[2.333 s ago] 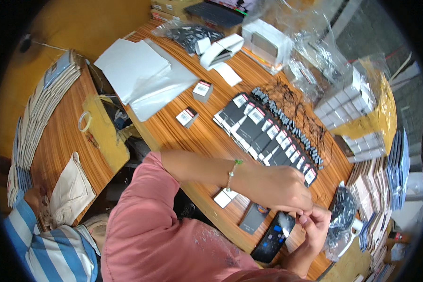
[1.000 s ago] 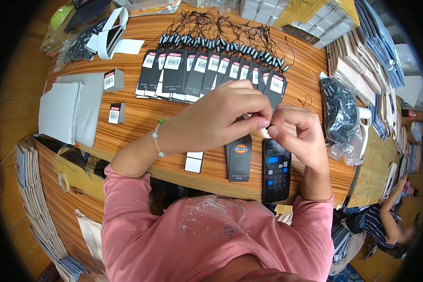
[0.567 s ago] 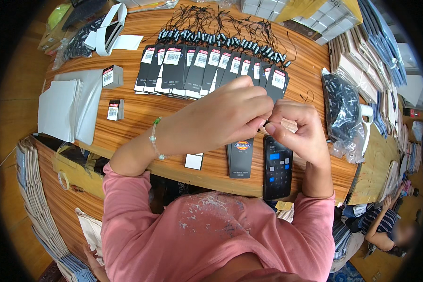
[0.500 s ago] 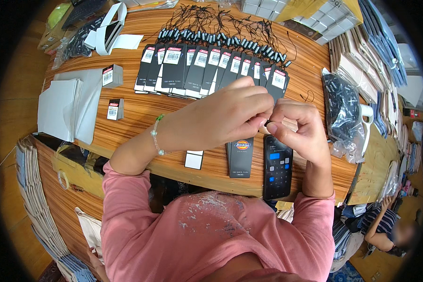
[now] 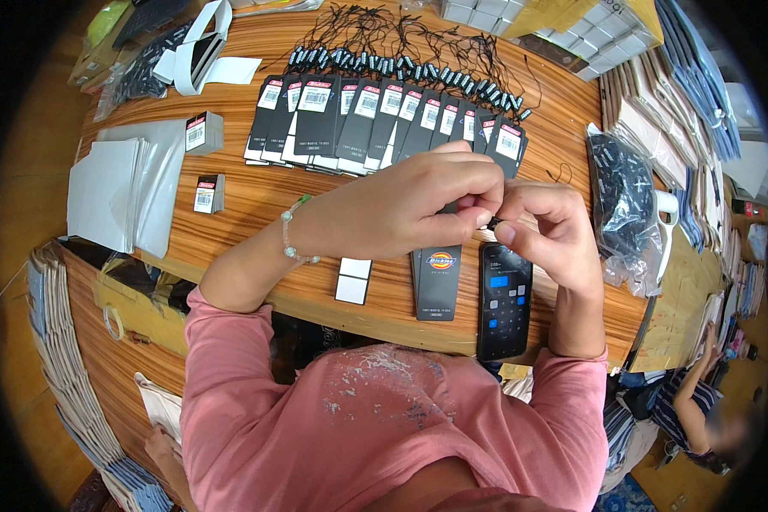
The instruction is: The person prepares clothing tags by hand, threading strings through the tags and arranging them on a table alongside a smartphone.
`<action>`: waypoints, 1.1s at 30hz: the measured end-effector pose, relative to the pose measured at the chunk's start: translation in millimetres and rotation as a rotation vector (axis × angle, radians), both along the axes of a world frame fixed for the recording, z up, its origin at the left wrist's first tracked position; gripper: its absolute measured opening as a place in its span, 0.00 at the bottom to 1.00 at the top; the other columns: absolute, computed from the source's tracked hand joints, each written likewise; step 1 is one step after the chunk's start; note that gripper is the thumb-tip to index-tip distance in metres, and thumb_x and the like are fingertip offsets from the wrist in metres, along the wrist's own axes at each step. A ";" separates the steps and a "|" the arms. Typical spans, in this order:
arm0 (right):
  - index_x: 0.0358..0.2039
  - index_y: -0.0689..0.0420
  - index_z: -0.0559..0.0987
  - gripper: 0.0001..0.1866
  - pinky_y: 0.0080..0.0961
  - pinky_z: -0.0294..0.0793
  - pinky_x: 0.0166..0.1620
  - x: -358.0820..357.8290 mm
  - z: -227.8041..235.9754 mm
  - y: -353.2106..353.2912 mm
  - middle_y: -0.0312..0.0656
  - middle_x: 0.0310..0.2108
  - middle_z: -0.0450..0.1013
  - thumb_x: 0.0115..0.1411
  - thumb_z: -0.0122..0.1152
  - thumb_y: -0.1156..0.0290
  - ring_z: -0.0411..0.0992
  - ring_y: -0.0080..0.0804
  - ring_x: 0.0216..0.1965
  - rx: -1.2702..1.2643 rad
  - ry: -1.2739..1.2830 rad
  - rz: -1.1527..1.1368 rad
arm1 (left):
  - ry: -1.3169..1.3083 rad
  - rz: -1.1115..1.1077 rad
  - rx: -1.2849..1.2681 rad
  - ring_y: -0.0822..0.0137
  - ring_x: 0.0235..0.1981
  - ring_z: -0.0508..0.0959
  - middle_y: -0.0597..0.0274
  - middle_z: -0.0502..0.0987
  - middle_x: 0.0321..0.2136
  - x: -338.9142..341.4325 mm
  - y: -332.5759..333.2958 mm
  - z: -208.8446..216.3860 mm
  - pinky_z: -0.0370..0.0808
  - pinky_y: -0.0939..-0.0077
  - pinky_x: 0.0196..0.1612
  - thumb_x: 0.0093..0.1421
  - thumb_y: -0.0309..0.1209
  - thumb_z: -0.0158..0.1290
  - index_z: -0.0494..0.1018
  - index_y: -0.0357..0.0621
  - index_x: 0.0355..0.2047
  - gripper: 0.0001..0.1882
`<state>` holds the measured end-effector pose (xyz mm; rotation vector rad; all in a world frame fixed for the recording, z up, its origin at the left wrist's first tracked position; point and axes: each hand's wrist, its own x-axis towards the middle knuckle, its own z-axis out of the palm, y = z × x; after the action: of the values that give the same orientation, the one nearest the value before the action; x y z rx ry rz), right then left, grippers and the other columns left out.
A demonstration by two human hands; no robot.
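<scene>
My left hand (image 5: 439, 200), wearing a beaded bracelet (image 5: 288, 235), is closed in a pinch above the table. Close beside it, my right hand (image 5: 550, 226) pinches too. Between their fingertips shows a short bit of black string (image 5: 492, 224); the rest is hidden by the fingers. Just under the hands lie a black phone (image 5: 504, 316) with a calculator-like screen and a small stack of black hang tags (image 5: 436, 294). Behind them, overlapping black hang tags (image 5: 365, 115) with white stickers fan out, their black strings (image 5: 358, 34) trailing away to the back.
Sticker stacks (image 5: 205, 134) and white sheets (image 5: 102, 200) lie left. Two blank white labels (image 5: 352, 282) sit near the front edge. On the right are a clear bag of black strings (image 5: 625, 183) and piled folded garments (image 5: 640, 119). Another person (image 5: 691, 410) is at far right.
Both hands stay together with small finger movements, and a little more of the black string shows between them. The person at far right has shifted an arm.
</scene>
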<state>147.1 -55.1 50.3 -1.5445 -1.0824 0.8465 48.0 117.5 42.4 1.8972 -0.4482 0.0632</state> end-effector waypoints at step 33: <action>0.15 0.62 0.71 0.06 0.14 0.59 0.26 -0.8 7.8 0.1 0.31 0.15 0.65 0.44 0.56 0.76 0.61 0.14 0.21 -0.066 0.120 -0.037 | -0.130 0.052 -0.022 0.63 0.27 0.64 0.61 0.62 0.23 2.1 -6.0 -10.4 0.62 0.73 0.32 0.57 0.29 0.43 0.63 0.38 0.27 0.06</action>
<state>146.3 -55.0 58.1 -1.5430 -0.9454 0.9450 50.1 111.5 32.0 1.8899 -0.4847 0.2261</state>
